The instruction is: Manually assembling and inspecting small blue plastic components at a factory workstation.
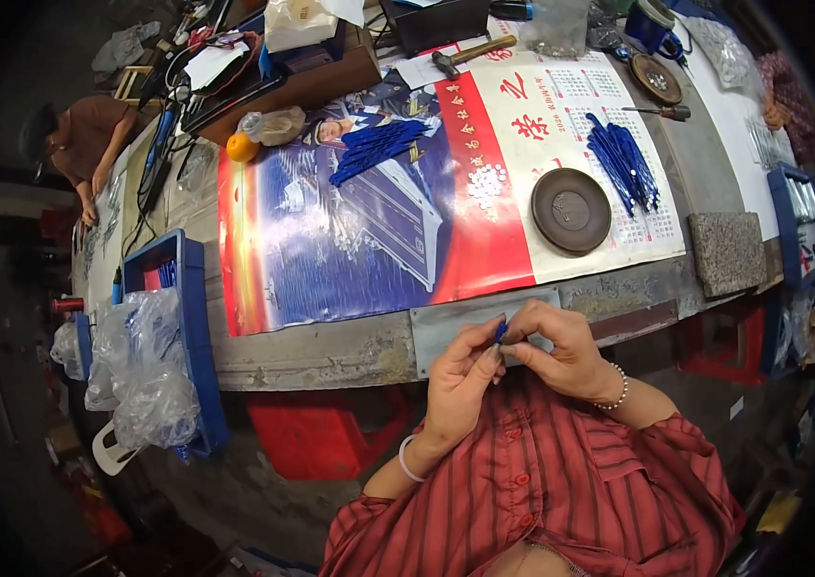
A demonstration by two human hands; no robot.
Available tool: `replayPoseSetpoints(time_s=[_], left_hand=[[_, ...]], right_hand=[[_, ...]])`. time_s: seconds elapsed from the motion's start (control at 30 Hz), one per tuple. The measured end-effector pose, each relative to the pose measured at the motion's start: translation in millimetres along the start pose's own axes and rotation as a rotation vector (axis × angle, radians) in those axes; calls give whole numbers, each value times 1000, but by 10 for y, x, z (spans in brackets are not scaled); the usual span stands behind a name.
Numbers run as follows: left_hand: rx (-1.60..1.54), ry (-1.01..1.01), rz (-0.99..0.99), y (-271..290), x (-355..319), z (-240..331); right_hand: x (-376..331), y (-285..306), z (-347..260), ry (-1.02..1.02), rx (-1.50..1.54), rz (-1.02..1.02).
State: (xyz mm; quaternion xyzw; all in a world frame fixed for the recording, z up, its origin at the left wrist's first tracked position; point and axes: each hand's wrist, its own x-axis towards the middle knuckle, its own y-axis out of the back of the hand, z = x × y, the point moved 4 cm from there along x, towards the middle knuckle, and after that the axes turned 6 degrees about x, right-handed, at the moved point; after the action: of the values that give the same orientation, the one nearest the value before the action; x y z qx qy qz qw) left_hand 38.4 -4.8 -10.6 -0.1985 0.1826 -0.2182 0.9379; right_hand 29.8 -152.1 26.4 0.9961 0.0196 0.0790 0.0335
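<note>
My left hand [460,380] and my right hand [561,348] meet just past the table's near edge, above a pale flat plate [434,332]. Between the fingertips is a small blue piece [501,332], pinched by my left thumb and fingers. The right thumb and fingers close at the same spot; whatever they grip there is hidden. On the poster sheet [484,264] lie two bundles of slim blue sticks, one at the middle [378,149] and one at the right [624,168]. A cluster of small white pieces [486,183] lies between them.
Near the right bundle sit a round brown dish [571,212] and a stone block [727,252]. A hammer [470,56], a screwdriver [662,112] and an orange [241,147] lie farther back. Blue bins flank the table, the left one [198,337] holding plastic bags. Another person [90,144] works at far left.
</note>
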Motion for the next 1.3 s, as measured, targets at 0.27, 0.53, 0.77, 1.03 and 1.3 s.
replayPoseSetpoints(time_s=[0.27, 0.53, 0.77, 1.03, 1.3], left_hand=[[62, -105, -60, -41, -12, -8], [-26, -188, -183, -116, -36, -20], [140, -388, -19, -94, -52, 31], [426, -631, 235, -47, -174, 172], [500, -613, 207, -98, -173, 213]], right_hand=[[-53, 12, 0, 50, 20, 76], [-116, -25, 324, -307, 817, 26], [-5, -169, 249, -286, 774, 128], [57, -258, -50, 223, 121, 231], [80, -267, -111, 389, -285, 187]])
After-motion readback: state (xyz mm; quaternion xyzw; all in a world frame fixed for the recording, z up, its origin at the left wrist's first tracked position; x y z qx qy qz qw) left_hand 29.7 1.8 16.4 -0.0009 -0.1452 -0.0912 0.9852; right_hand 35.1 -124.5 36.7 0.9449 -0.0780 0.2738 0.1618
